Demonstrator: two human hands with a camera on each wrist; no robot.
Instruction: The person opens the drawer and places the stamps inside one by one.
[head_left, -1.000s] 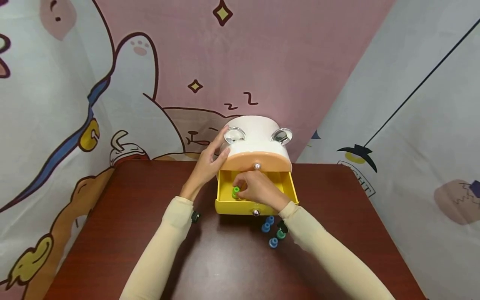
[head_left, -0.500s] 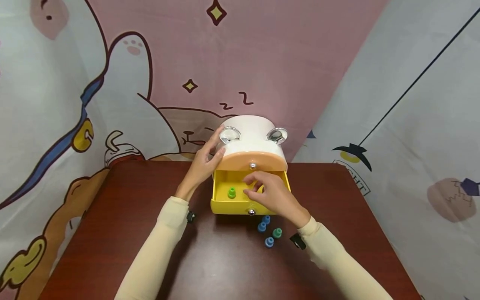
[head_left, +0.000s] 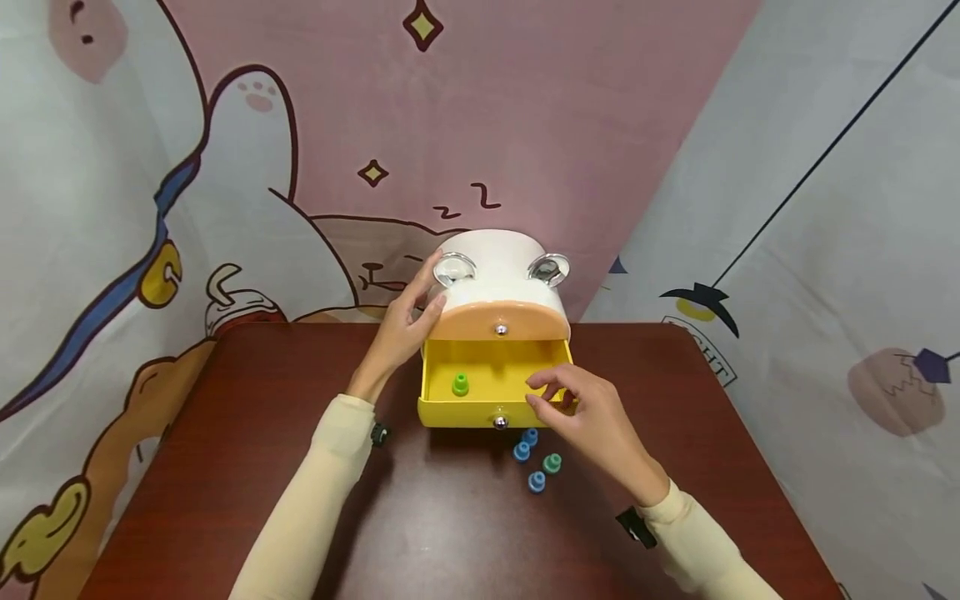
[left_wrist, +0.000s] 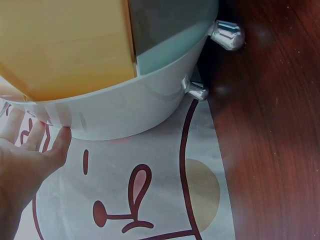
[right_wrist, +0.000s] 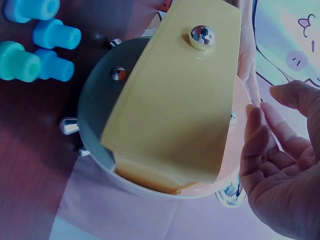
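A small white cabinet [head_left: 495,250] with silver ear-like rings stands at the back of the table, its yellow drawer [head_left: 457,414] pulled out. Inside the drawer, at the left, sits a bright green peg-shaped piece [head_left: 461,385]. My left hand [head_left: 397,333] rests its fingertips against the cabinet's left side; the left wrist view shows those fingertips [left_wrist: 64,134] on the white wall. Over the drawer's right front corner hovers my right hand [head_left: 596,417], fingers loosely bent, thumb apart from them, nothing between. The right wrist view also shows this hand [right_wrist: 285,165] holding nothing.
Just in front of the drawer stand several pieces: blue ones [head_left: 537,482] and a teal one [head_left: 552,463]. Above the drawer is a peach-coloured front [head_left: 472,321] with a silver knob. Behind the brown table [head_left: 262,433] hangs a printed cartoon cloth [head_left: 525,108].
My right hand has let go of the bright green piece in the drawer and moved right and toward me, with fingers parted. The left hand has stayed on the cabinet's side.
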